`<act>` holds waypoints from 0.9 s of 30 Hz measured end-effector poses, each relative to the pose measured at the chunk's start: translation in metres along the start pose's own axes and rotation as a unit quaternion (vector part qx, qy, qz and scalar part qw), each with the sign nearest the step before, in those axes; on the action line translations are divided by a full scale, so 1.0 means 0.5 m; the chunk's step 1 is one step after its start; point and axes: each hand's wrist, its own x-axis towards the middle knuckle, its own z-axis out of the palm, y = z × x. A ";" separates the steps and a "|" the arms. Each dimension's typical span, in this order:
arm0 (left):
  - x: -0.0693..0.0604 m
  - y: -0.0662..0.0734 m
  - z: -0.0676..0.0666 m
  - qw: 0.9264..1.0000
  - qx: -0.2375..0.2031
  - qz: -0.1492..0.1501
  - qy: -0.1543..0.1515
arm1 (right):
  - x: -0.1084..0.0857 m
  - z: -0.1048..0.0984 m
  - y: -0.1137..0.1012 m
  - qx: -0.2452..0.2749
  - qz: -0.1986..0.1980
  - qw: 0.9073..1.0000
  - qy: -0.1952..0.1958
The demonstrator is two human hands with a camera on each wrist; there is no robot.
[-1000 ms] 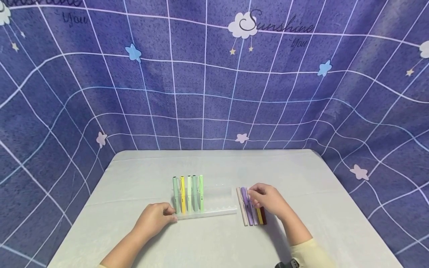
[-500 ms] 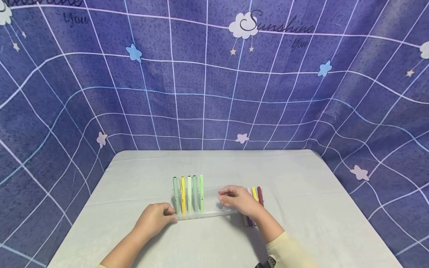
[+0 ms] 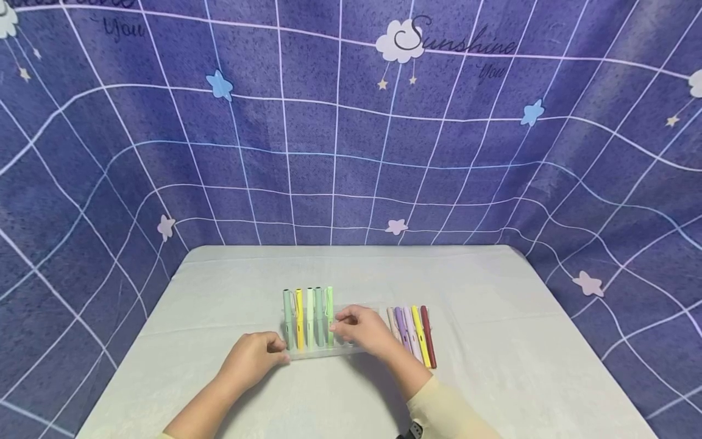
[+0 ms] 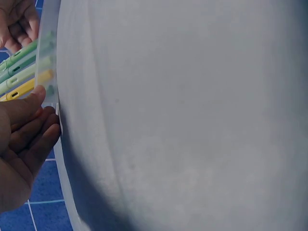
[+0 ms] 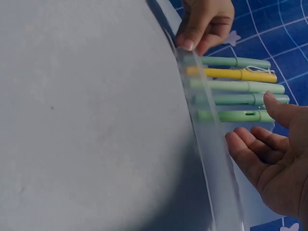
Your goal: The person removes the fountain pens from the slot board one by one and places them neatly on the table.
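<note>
A clear pen stand point(image 3: 308, 354) holds several pens side by side in its left half: grey-green, a yellow pen point(image 3: 299, 320), pale green, teal-green and a bright green pen point(image 3: 329, 305). At the stand's left end, my left hand point(image 3: 251, 360) pinches the corner, its thumb point(image 4: 39, 91) on the edge in the left wrist view. My right hand point(image 3: 366, 330) is over the stand just right of the bright green pen. In the right wrist view its fingers point(image 5: 250, 149) are spread from the thumb and hold nothing; whether the thumb touches a pen, I cannot tell.
Right of the stand, several pens lie in a row on the pale table point(image 3: 482, 329): beige, a purple pen point(image 3: 403, 323), lilac, another yellow pen point(image 3: 421, 335) and a dark red pen point(image 3: 429, 338). A blue patterned curtain point(image 3: 351, 152) surrounds the table's back and sides.
My right hand has moved left, from the loose pens on the table across the stand to beside the bright green pen. My left hand stays at the stand's left end.
</note>
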 end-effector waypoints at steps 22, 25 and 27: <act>0.000 0.001 -0.002 1.000 0.005 -0.001 0.004 | 0.025 0.014 0.008 0.088 0.041 0.993 -0.061; -0.001 0.001 -0.002 1.000 0.004 -0.004 0.003 | 0.024 0.012 0.008 0.090 0.041 0.993 -0.063; -0.001 0.001 -0.002 1.000 0.002 -0.006 0.002 | 0.021 0.011 0.007 0.085 0.040 0.994 -0.062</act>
